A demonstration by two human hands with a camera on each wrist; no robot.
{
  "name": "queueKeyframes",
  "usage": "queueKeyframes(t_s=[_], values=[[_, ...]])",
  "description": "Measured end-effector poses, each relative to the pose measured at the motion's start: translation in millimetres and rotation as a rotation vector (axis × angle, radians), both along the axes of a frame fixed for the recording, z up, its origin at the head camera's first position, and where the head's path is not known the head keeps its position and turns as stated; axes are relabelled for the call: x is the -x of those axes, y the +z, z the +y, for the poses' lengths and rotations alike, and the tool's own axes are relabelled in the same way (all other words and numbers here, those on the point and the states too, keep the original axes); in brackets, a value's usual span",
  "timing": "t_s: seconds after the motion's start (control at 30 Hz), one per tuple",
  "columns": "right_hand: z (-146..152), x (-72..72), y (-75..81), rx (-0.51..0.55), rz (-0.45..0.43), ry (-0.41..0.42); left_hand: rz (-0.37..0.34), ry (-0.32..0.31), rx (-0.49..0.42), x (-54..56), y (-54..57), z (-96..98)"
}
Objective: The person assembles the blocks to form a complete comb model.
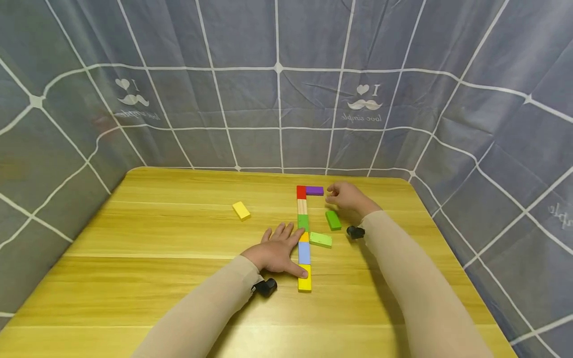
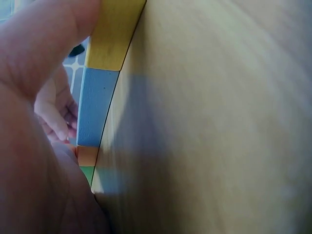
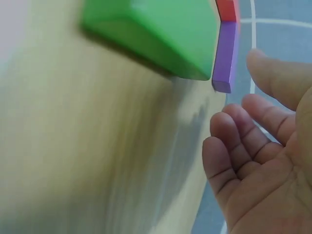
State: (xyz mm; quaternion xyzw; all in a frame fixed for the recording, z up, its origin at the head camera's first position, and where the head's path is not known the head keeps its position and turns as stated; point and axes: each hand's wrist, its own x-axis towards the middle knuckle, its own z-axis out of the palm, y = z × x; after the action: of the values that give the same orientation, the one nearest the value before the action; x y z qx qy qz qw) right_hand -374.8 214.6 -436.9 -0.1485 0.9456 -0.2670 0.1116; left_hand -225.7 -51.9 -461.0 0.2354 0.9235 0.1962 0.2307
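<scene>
A straight row of blocks runs away from me: a yellow block (image 1: 304, 284) nearest, then a blue block (image 1: 304, 253), an orange block (image 1: 304, 237), a green block (image 1: 303, 221), a plain wood block (image 1: 302, 207) and a red block (image 1: 301, 192). A purple block (image 1: 315, 191) sticks out rightward from the red one. My left hand (image 1: 275, 251) lies spread along the row's left side, thumb on the yellow block. Just right of the purple block, my right hand (image 1: 348, 197) has loosely bent fingers and holds nothing; in the right wrist view its fingers (image 3: 226, 131) are apart from the purple block.
Right of the row lie a loose dark green block (image 1: 333, 220) and a light green block (image 1: 320, 239). Another yellow block (image 1: 241, 211) lies to the left on the wooden table (image 1: 156, 238). A grey curtain with white lines (image 1: 250, 99) surrounds the table's back and sides.
</scene>
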Motion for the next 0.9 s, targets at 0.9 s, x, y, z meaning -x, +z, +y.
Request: queueKeyframes(t_s=[0.9], values=[[17.0, -62.7, -12.9, 0.067, -0.14, 0.007, -0.005, -0.005, 0.021, 4.1, -3.7, 2.8]])
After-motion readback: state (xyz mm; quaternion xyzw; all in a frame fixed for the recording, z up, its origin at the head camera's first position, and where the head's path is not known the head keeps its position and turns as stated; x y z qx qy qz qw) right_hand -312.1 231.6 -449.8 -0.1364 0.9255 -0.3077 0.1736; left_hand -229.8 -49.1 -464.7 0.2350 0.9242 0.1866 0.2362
